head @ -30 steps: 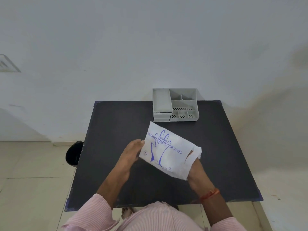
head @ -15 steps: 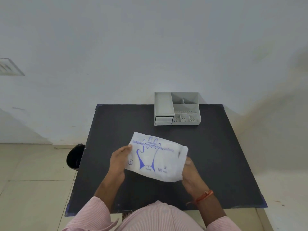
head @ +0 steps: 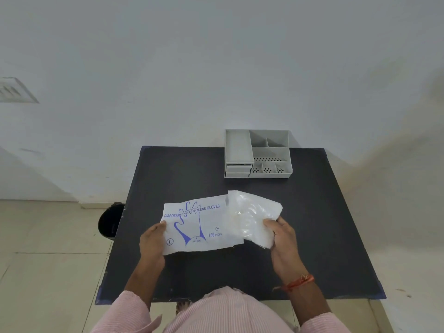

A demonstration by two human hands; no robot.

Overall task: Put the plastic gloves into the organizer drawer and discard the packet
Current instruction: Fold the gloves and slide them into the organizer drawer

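The white packet [head: 199, 227] with a blue glove print is held above the black table [head: 324, 236], in front of me. My left hand [head: 152, 243] grips its left edge. My right hand [head: 282, 236] grips a stack of clear plastic gloves [head: 252, 216] that sticks out of the packet's right end. The grey organizer [head: 258, 153] stands at the table's far edge against the wall, with shut drawers [head: 238, 171] at its front left and open compartments on the right.
A black bin [head: 110, 222] stands on the tiled floor just left of the table. A white wall runs behind the table. A vent [head: 14, 90] is on the wall at the far left.
The packet has turned level and moved left. My right hand has drawn the stack of gloves partway out of its right end.
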